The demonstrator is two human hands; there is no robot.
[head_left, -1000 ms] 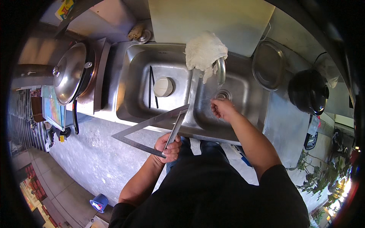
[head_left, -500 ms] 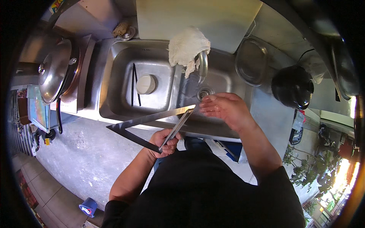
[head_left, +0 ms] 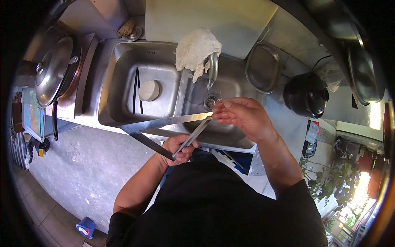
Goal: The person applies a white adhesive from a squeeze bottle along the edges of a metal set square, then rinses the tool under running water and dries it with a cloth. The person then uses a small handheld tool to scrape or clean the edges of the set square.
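A triangular frame of flat metal bars [head_left: 165, 122] is raised above the front rim of the double sink. My left hand [head_left: 180, 149] is closed around its near corner. The far corner points at the right basin, and beside it is my right hand [head_left: 242, 118], fingers stretched out and gripping nothing. Its fingertips are close to that corner; whether they touch it I cannot tell. Behind them, water runs from the faucet [head_left: 213, 68] toward the drain [head_left: 211, 101]. A white cloth [head_left: 198, 51] hangs over the faucet.
In the left basin [head_left: 123, 90] lie a white bowl [head_left: 148, 90] and two dark sticks [head_left: 137, 91]. A lidded pan [head_left: 53, 72] stands at the left. To the right are a metal tray [head_left: 263, 69] and a black pot [head_left: 305, 95]. A blue bucket [head_left: 85, 227] sits low on the left.
My right hand has come closer to the frame's far corner, its fingers now beside the tip. My left hand keeps its hold. The whole view has shifted slightly.
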